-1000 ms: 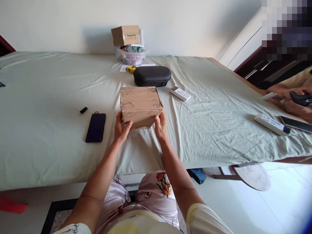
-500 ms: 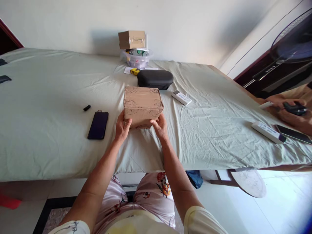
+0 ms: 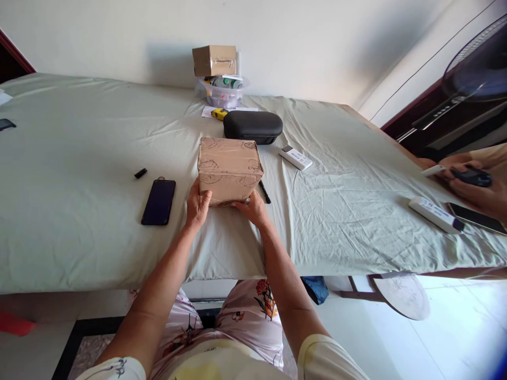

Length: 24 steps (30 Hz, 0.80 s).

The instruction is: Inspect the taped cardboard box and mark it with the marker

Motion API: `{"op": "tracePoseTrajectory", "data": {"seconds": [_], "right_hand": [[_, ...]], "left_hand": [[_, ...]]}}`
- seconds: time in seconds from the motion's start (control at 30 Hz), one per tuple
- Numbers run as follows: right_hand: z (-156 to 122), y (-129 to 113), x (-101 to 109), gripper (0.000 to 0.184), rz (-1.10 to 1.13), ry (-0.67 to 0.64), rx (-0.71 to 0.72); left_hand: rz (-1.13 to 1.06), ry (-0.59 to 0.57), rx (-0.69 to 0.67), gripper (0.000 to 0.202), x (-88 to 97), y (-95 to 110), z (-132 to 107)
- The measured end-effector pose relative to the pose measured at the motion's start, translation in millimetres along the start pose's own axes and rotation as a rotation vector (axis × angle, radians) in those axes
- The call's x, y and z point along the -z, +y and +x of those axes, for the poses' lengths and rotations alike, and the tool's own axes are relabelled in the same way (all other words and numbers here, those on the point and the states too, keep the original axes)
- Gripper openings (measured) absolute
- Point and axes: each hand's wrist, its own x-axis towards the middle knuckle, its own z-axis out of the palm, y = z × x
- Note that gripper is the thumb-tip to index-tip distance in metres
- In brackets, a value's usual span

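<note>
I have the nearer box (image 3: 229, 163) with a phone (image 3: 159, 202) to its left, a pen (image 3: 265, 193) to its right and a case (image 3: 253, 126) behind; farther back on the counter (image 3: 79, 248), another box (image 3: 216, 60) tops a tub (image 3: 225, 98).

Shirt (image 3: 222, 364): pale cream, with soft yellow patches on the front; a line of small dark lettering, too small to read, near its visible far edge.
Left sleeve (image 3: 114, 369): short, whitish, bearing a thin dark line motif.
Right sleeve (image 3: 325, 359): short, cream with yellow tinting, finished with a hem band.
Trousers (image 3: 249, 335): pale pink, smooth cloth with a slight sheen, floral print.
– Right leg: red flower cluster (image 3: 262, 287) above orange petals and dark green leaves; to its left, a small pale blossom (image 3: 238, 315) with dark outline.
– Left leg: dark stems and reddish blooms, partly creased.
Forearms: bare.
</note>
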Motion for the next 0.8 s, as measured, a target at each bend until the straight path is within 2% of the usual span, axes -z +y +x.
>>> {"op": "tracePoseTrajectory", "data": {"seconds": [0.3,0.43,0.6,0.7,0.8], "right_hand": [[-1.5,7.6,-2.9,0.094,0.035,-0.07,0.031],[-1.9,1.0,-2.2,0.085,0.07,-0.004,0.108],[-2.4,-7.1,3.5,0.073,0.113,0.156,0.163],[-3.6,-8.8,5.3,0.076,0.145,0.132,0.144],[-5.6,-11.5,4.8,0.087,0.154,0.089,0.163]], "left_hand": [[-0.038,0.022,0.014,0.078,0.8,-2.0,1.6],[-0.061,0.045,0.015,0.075,1.3,-0.3,3.2],[-0.06,-0.016,0.048,0.079,0.9,3.4,-0.2],[-0.044,0.009,0.024,0.079,2.2,3.7,-2.0],[-0.008,0.074,-0.039,0.087,3.9,3.0,-1.3]]}}
